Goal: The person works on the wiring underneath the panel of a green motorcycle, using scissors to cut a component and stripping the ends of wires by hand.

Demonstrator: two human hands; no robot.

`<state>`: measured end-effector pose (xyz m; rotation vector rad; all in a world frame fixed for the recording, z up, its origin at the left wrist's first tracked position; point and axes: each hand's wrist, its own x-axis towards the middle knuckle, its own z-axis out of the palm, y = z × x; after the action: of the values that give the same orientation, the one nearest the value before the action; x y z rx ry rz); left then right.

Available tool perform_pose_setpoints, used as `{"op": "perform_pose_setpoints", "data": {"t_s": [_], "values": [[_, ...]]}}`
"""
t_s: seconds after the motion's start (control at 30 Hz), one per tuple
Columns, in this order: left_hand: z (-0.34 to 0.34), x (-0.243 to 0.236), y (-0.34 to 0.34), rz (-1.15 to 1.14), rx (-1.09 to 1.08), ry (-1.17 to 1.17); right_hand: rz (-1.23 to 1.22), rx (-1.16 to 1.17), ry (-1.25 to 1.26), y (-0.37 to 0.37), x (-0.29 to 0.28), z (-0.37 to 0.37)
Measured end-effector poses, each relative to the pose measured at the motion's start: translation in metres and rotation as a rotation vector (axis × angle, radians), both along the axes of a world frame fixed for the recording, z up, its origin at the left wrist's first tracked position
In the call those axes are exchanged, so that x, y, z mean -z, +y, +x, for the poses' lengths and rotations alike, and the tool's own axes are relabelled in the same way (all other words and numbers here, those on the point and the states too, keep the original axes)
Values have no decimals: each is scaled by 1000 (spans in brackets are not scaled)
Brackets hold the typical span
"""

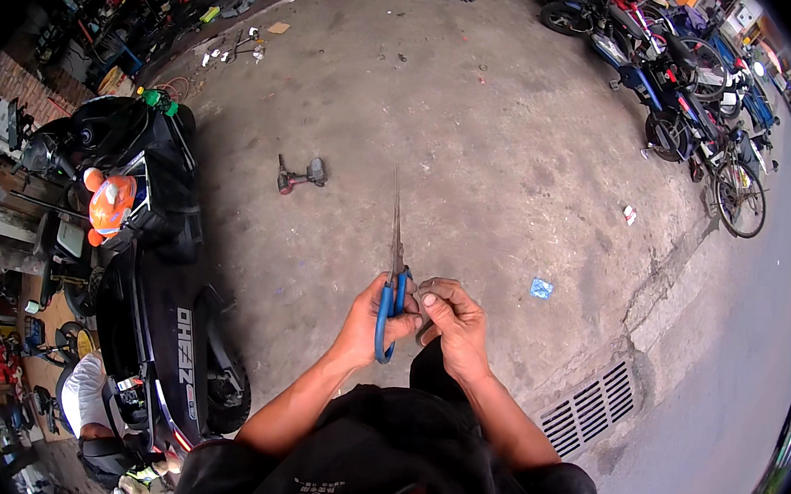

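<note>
The ground (519,154) spreads out below, with a motorbike (134,336) along the left, a grate (589,409) near on the right and a drill (300,176) lying ahead, a little to the left. The scissors (397,250) are held up over the ground, blades pointing away and looking nearly together; the left hand (369,321) is curled round their blue handles, and tips outward seems the safe way to carry them. The right hand (456,327), just beside it, is almost closed, thumb pinched against fingers, on a small brown piece (426,334) whose kind I cannot tell. Good control here calls for steady wrists, a light pinch, and fingertips well off the blades
</note>
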<state>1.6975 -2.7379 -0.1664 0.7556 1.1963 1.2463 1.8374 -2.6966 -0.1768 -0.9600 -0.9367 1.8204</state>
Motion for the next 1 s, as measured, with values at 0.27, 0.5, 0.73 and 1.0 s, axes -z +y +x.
{"op": "perform_pose_setpoints", "data": {"t_s": [0.27,0.5,0.73,1.0], "values": [[-6,-21,145,-13,-93,-9,84,-185,-111,171,-22,-1],[-44,-7,264,-47,-121,-127,40,-239,-33,291,-19,-40],[-126,-11,411,-111,-94,-159,24,-262,-29,433,-12,-115],[-231,-40,561,-178,-162,-181,37,-254,-65,584,-42,-225]]}}
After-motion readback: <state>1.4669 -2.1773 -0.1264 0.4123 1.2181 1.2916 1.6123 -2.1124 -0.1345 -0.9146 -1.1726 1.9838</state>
